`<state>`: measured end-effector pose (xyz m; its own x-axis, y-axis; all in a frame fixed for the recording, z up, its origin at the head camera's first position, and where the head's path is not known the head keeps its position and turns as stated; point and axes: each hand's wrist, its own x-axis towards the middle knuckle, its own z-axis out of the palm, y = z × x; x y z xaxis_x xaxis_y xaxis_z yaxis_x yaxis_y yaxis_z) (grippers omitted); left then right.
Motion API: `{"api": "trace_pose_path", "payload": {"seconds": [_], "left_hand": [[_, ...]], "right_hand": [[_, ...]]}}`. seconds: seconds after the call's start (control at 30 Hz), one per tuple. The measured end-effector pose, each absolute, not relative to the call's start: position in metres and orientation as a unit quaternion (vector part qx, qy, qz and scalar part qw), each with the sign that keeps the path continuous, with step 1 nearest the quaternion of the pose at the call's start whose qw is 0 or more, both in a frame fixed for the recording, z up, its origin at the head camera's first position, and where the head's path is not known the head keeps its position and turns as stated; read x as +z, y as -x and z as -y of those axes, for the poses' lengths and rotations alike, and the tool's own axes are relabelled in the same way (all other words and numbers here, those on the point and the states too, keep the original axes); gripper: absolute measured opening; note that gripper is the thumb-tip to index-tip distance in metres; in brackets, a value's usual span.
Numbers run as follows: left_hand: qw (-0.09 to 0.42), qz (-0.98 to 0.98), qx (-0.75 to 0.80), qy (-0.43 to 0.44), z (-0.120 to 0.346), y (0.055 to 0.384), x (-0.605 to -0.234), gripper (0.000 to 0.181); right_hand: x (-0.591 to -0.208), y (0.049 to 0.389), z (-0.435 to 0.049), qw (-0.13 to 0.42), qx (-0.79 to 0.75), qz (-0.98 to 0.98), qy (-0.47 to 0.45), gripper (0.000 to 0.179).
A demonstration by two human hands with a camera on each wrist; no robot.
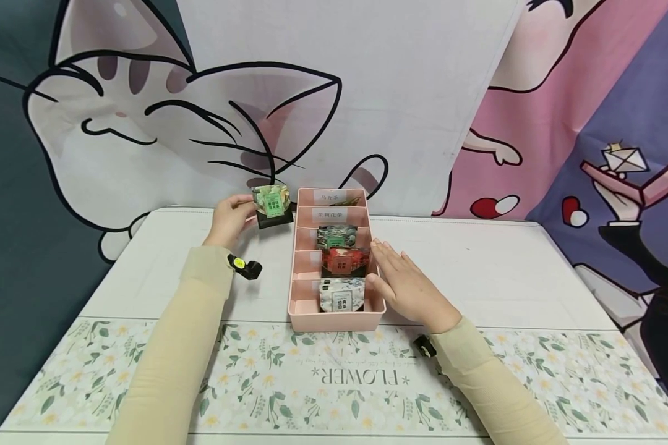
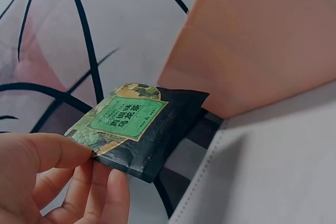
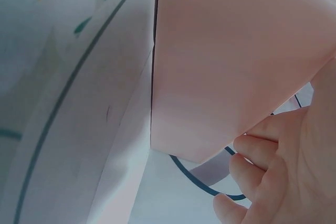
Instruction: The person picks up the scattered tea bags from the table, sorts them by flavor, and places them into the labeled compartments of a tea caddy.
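Between thumb and fingers, my left hand (image 1: 229, 217) pinches a tea sachet (image 1: 273, 205) with a green label and a black lower part. In the left wrist view the sachet (image 2: 137, 124) hangs by one edge, beside the pink box wall. The pink divided box (image 1: 336, 322) stands upright on the table. My right hand (image 1: 409, 287) rests along the box's right side with fingers extended. Inside the box, a white sachet (image 1: 342, 296) lies in the nearest compartment, a red sachet (image 1: 345, 263) behind it, then a dark green sachet (image 1: 336, 236). A sachet (image 1: 347, 202) partly shows in the farthest compartment.
Paper labels with Chinese characters mark the compartments, such as the second-farthest label (image 1: 329, 215). A white table (image 1: 456, 266) with a floral cloth strip (image 1: 278, 383) along its front lies under the box. A cartoon-printed backdrop (image 1: 412, 105) hangs behind the table.
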<state>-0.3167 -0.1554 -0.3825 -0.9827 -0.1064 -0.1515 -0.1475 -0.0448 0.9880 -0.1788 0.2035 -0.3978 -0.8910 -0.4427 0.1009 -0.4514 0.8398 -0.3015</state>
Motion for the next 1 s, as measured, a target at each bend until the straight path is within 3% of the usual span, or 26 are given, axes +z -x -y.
{"api": "trace_pose_path", "payload": {"seconds": [0.77,1.0], "left_hand": [[-0.083,-0.719,0.689,0.033,0.13,0.317,-0.349,0.02],[-0.077,-0.721,0.689,0.011,0.115,0.317,-0.339,0.021]], "right_hand": [[-0.397,0.178,-0.203,0.018,0.163,0.959,-0.232,0.07],[-0.398,0.178,-0.203,0.019,0.159,0.959,-0.233,0.07]]}}
